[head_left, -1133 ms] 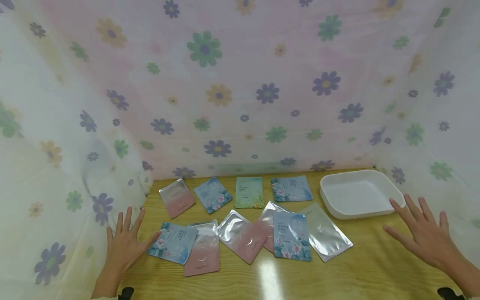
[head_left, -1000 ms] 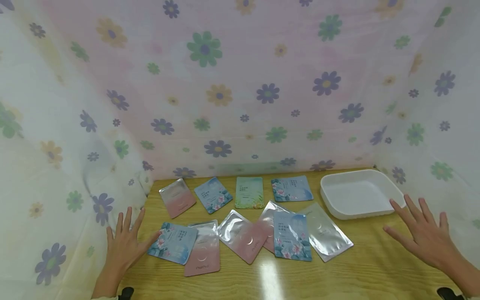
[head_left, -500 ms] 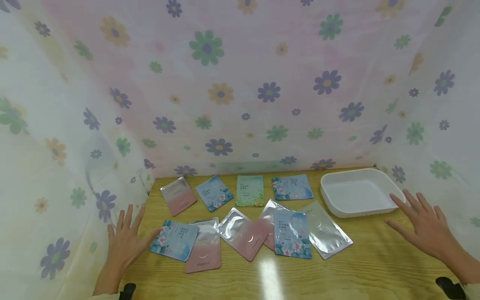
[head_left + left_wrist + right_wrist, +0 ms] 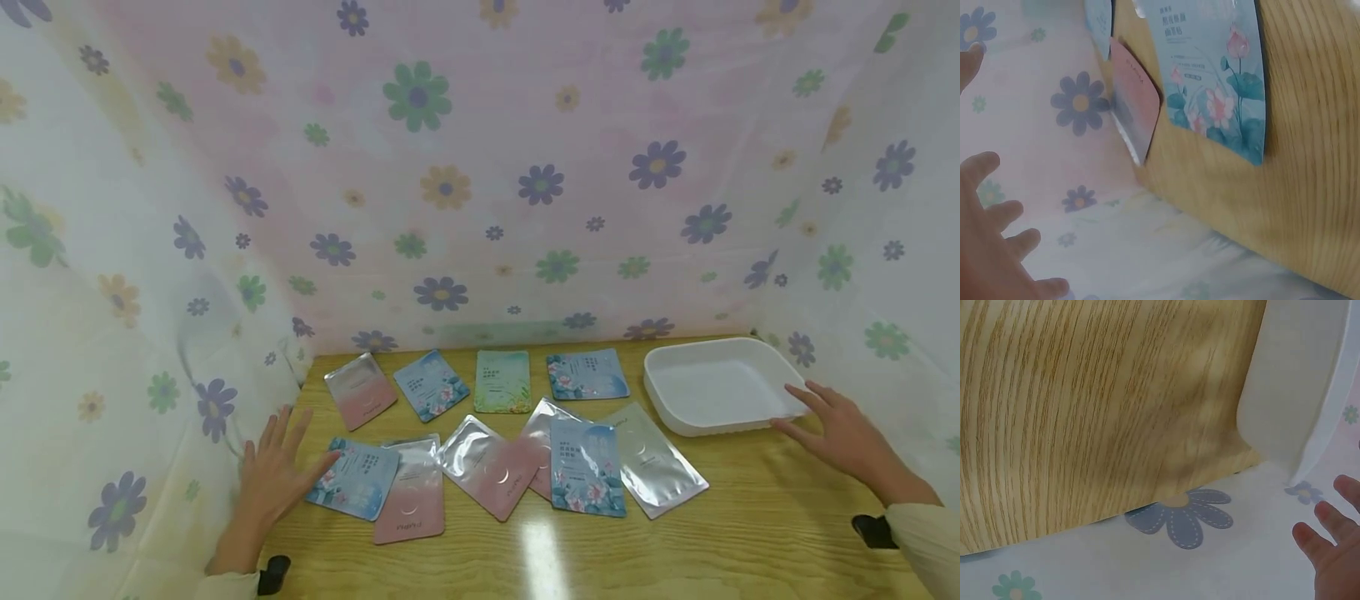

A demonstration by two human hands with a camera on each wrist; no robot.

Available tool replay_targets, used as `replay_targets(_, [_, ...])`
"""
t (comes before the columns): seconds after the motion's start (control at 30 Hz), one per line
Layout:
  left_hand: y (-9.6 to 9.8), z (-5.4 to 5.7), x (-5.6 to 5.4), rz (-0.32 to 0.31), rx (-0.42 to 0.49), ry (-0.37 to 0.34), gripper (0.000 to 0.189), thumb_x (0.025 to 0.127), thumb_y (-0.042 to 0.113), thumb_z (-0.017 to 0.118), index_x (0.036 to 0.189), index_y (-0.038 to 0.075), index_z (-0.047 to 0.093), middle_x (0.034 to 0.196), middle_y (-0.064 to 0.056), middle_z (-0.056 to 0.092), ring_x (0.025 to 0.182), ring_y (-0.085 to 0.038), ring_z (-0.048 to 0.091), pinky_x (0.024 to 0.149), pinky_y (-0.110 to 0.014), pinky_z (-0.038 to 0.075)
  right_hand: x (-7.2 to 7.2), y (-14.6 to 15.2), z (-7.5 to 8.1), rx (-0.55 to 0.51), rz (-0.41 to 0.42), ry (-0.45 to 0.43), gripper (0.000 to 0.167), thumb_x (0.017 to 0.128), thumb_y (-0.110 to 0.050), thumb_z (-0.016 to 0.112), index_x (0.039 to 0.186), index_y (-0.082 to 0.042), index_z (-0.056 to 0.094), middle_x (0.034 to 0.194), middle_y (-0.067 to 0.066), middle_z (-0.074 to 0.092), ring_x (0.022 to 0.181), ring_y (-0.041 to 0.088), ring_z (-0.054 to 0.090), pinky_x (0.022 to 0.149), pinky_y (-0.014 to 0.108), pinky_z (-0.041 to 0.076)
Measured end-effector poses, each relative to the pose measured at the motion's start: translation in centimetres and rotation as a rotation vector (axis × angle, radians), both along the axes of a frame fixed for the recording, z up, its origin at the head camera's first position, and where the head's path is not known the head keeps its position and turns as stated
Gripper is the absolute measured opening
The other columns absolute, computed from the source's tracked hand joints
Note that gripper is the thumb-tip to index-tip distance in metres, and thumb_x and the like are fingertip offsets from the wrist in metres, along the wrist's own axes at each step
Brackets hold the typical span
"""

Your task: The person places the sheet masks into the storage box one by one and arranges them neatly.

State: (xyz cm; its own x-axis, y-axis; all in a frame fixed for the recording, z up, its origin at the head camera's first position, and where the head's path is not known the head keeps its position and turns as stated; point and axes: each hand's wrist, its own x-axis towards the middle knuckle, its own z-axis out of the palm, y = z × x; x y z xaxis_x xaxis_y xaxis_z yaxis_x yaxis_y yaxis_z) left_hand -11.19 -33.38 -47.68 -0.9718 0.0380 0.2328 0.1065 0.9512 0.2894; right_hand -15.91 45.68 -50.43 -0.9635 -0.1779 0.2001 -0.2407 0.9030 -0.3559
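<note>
We see the white tray at the far right of the table, right side up, its long axis running roughly left to right. The right hand is much the nearer of the two, at the tray's near right corner, and we judge that any move on the tray turns on that corner: its body lies to the left and far side of the fingers. In the head view the forefinger overlaps the rim while the thumb lies by the near wall. These fingers are parted, with no clear grip on anything, and we cannot tell whether a tip touches the tray. Near and left of it, a silvery sachet slants across the table, partly under an upright blue sachet. At the far left side of the near row, the left hand has its fingers spread and holds nothing; its thumb overlaps the corner of a lotus-print sachet, seemingly above it. Four more sachets lie in the far row, before the flowered cloth that closes the scene behind
</note>
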Motion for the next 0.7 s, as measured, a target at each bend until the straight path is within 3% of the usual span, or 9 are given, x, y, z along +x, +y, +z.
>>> replay_targets(0.2, [0.4, -1.1, -0.2, -0.003, 0.051, -0.025, 0.078, 0.086, 0.055, 0.061, 0.146, 0.012, 0.036, 0.144, -0.026, 0.033, 0.125, -0.050, 0.034, 0.090, -0.072, 0.030, -0.6, 0.5, -1.6, -0.035, -0.017, -0.058, 0.068, 0.088, -0.032, 0.067, 0.123, 0.021, 0.045, 0.122, 0.047, 0.037, 0.108, 0.062, 0.033, 0.082, 0.071, 0.029])
replay_targets(0.3, [0.6, -2.0, -0.4, 0.011, 0.106, -0.064, 0.075, 0.089, 0.054, 0.058, 0.144, 0.008, 0.037, 0.140, -0.026, 0.037, 0.123, -0.048, 0.037, 0.090, -0.069, 0.034, -0.7, 0.6, -2.3, -0.030, -0.021, 0.006, 0.063, 0.085, -0.030, 0.070, 0.113, 0.023, 0.052, 0.115, 0.046, 0.042, 0.102, 0.060, 0.038, 0.080, 0.069, 0.033])
replay_targets(0.5, [0.6, -3.3, -0.5, 0.073, 0.252, -0.151, 0.072, 0.091, 0.048, 0.058, 0.142, 0.001, 0.038, 0.139, -0.030, 0.039, 0.126, -0.048, 0.035, 0.099, -0.064, 0.031, -0.8, 0.8, -3.4, -0.037, -0.002, 0.157, 0.046, 0.081, -0.020, 0.075, 0.096, 0.021, 0.061, 0.100, 0.042, 0.053, 0.089, 0.056, 0.047, 0.074, 0.063, 0.037])
replay_targets(0.7, [-0.2, -4.3, -0.5, 0.150, 0.339, -0.276, 0.065, 0.092, 0.032, 0.061, 0.141, -0.003, 0.037, 0.134, -0.034, 0.040, 0.122, -0.049, 0.039, 0.095, -0.062, 0.036, -0.5, 0.7, -3.5, 0.009, -0.020, 0.223, 0.032, 0.080, -0.015, 0.075, 0.087, 0.015, 0.067, 0.089, 0.035, 0.060, 0.081, 0.051, 0.049, 0.071, 0.060, 0.037])
